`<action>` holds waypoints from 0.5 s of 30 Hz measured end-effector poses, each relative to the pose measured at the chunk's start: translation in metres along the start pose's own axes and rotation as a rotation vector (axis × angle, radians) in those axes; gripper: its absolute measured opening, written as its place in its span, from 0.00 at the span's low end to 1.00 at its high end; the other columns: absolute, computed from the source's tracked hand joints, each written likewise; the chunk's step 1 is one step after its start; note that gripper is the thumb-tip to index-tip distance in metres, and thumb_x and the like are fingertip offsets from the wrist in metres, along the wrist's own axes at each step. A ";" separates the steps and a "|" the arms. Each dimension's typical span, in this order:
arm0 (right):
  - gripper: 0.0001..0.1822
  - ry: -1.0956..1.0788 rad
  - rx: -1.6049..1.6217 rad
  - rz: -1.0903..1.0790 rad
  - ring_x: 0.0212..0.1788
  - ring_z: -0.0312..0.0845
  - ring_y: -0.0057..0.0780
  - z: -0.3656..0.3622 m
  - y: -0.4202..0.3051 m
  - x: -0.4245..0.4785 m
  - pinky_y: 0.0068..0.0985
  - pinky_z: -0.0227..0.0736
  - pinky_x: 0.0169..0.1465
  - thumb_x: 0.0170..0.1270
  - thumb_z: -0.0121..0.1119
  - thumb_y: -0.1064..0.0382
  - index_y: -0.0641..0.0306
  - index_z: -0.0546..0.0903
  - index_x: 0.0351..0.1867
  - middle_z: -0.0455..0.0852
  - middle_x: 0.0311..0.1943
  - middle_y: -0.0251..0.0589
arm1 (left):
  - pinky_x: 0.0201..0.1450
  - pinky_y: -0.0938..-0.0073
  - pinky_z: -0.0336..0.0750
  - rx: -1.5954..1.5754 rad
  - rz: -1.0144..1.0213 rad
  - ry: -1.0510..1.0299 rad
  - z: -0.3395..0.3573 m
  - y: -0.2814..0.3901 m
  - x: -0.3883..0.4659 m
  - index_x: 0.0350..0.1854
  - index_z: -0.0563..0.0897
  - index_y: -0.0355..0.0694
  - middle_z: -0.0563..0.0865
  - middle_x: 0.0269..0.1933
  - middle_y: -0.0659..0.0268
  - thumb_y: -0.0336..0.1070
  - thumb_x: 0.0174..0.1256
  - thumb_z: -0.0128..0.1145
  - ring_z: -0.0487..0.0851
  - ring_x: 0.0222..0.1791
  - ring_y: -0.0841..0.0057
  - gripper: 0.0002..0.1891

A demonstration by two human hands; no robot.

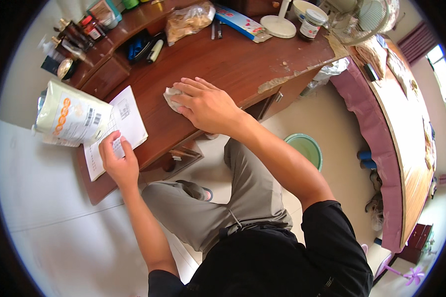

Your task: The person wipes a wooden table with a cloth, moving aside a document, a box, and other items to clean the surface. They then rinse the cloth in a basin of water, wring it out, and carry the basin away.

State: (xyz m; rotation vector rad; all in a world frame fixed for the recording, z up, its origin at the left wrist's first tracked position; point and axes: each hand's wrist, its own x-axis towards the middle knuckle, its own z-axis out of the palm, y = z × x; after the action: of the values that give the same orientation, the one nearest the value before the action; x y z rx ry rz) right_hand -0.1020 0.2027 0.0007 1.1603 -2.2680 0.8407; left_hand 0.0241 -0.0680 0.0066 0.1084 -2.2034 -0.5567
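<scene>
My right hand [204,104] lies flat over a crumpled whitish cloth [173,99] on the reddish-brown wooden desk [215,67], its fingers pointing up and left. The palm hides part of the cloth. At the desk's left end my left hand [118,157] has its fingers curled, over the edge of an open paper booklet [128,111]. Beside those fingers stands a pale printed plastic bag [74,115], partly on the booklet. Whether the left fingertips touch the bag or the paper I cannot tell.
Bottles [72,35] line the raised shelf at upper left. Along the desk's back lie a bag of dried food [189,20], a blue box [239,22], a white stand [278,26] and a lidded jar [312,25]. A green basin [305,148] stands on the floor, near a bed [412,148].
</scene>
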 end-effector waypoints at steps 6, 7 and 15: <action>0.22 0.022 -0.444 0.244 0.72 0.79 0.47 -0.082 0.078 -0.032 0.44 0.70 0.78 0.73 0.62 0.60 0.66 0.86 0.64 0.86 0.66 0.49 | 0.50 0.63 0.81 0.017 -0.146 0.096 -0.016 -0.008 -0.011 0.44 0.88 0.34 0.91 0.41 0.62 0.28 0.75 0.64 0.86 0.41 0.66 0.04; 0.22 0.078 -0.517 0.343 0.71 0.80 0.49 -0.095 0.104 -0.044 0.44 0.71 0.77 0.73 0.61 0.60 0.67 0.86 0.64 0.87 0.65 0.50 | 0.49 0.63 0.81 0.020 -0.147 0.098 -0.010 -0.005 -0.011 0.44 0.88 0.34 0.91 0.41 0.62 0.28 0.75 0.64 0.85 0.41 0.66 0.03; 0.16 0.173 -0.544 0.377 0.61 0.84 0.53 -0.056 0.095 -0.021 0.40 0.81 0.68 0.68 0.61 0.67 0.74 0.87 0.52 0.88 0.57 0.54 | 0.46 0.63 0.81 0.090 -0.110 0.128 -0.006 -0.006 -0.015 0.43 0.87 0.35 0.91 0.41 0.63 0.27 0.73 0.64 0.85 0.39 0.66 0.03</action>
State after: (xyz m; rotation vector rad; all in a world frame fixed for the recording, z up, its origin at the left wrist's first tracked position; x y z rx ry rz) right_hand -0.1630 0.2966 -0.0020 0.4109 -2.3829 0.3800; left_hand 0.0374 -0.0721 -0.0032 0.3056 -2.1063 -0.4968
